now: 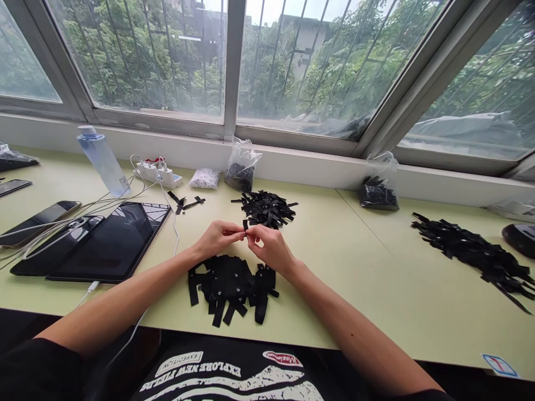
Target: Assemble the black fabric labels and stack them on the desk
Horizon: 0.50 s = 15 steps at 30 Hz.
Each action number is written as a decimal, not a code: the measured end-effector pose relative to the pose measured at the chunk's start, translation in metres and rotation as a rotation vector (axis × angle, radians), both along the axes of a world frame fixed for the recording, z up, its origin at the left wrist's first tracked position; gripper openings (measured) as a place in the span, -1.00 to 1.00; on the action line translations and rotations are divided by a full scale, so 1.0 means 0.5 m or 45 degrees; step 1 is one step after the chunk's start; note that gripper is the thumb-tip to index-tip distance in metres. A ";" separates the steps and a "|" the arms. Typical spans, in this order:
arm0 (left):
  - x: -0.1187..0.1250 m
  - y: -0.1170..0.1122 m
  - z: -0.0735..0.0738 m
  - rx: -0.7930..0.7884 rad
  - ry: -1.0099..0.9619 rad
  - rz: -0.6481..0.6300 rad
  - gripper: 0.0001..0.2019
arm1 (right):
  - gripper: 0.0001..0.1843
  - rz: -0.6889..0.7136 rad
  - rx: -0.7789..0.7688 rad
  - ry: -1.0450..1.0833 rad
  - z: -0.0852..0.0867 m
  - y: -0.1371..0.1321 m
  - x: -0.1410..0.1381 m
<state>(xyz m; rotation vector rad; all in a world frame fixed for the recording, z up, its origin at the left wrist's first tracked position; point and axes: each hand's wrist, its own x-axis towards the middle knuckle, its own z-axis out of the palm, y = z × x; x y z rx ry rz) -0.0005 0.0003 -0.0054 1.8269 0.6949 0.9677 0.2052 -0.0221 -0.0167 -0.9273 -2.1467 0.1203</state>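
Note:
Between my two hands, a small black fabric strip (245, 225) is pinched at the fingertips. My left hand (218, 238) is closed on its left side, thumb and forefinger together. From the right, my right hand (268, 245) closes on the same strip. Just beyond the hands lies a loose pile of black strips (267, 207). Nearer to me, below the hands, is a second pile of black strips (229, 284), several bearing small white letters such as M. The lower end of the held strip is hidden by my fingers.
A tablet (112, 245), phones and white cables lie at left, near a water bottle (102, 161) and power strip (159, 172). Clear bags of black pieces (241, 170) stand along the window wall. Another black pile (476, 253) lies far right.

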 end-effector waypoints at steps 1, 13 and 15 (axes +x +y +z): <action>0.000 0.001 -0.002 -0.008 -0.004 -0.002 -0.75 | -0.89 -0.008 0.007 -0.005 0.000 0.000 0.000; 0.000 0.013 -0.019 -0.034 -0.038 0.032 -0.77 | -0.89 -0.081 0.144 -0.055 0.004 -0.001 -0.002; 0.001 0.012 -0.019 -0.027 -0.040 0.031 -0.77 | -0.90 -0.078 0.154 -0.048 0.005 -0.001 -0.001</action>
